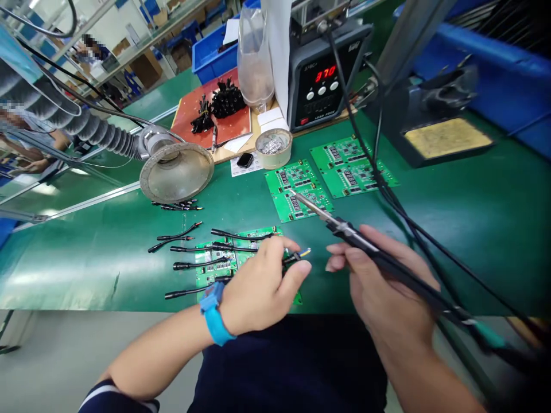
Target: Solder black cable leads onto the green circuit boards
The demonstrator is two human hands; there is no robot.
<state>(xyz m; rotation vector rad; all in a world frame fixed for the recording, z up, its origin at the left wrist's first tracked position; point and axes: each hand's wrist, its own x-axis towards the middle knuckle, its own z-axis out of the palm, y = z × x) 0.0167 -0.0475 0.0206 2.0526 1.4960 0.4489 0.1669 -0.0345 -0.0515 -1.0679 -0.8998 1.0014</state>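
Green circuit board (215,269): under the left hand (262,289), near the front edge of the green tabletop (99,269), with black leads (198,264) lying across it.
Black lead (293,259): pinched narrowly in the left fingers, its stripped yellow and blue wire ends sticking out.
Soldering iron (365,246): gripped like a pen in the right hand (387,281), metal tip over a second green board (299,195); contact cannot be told.

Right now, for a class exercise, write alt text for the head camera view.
On a green bench, the right hand holds a soldering iron, its tip above a green circuit board, while the left hand, with a blue wristband, pinches a short black cable. A soldering station nearby displays 370.
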